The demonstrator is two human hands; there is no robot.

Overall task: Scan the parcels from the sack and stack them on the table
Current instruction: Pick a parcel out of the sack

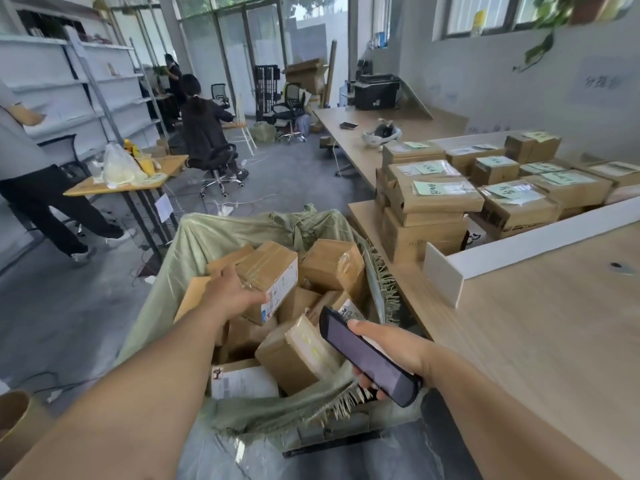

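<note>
The left hand (pixel 232 292) reaches down into the pale green woven sack (pixel 207 237) and grips a brown cardboard parcel with a white label (pixel 273 271), thumb along its near edge and fingers over the top. Other brown parcels (pixel 332 265) lie jumbled in the sack to the right of that hand. The right hand (pixel 398 355) is wrapped round a dark rectangular handheld scanner (pixel 367 358), screen up, over the sack's frayed rim. Beyond the right hand, taped cardboard parcels with green notes (pixel 433 199) stand stacked on the light wooden surface (pixel 536 323).

Parcels (pixel 277 306) in the sack (pixel 207 244) — table (pixel 536 323) right (stacked boxes (pixel 433 199) on it).
</note>
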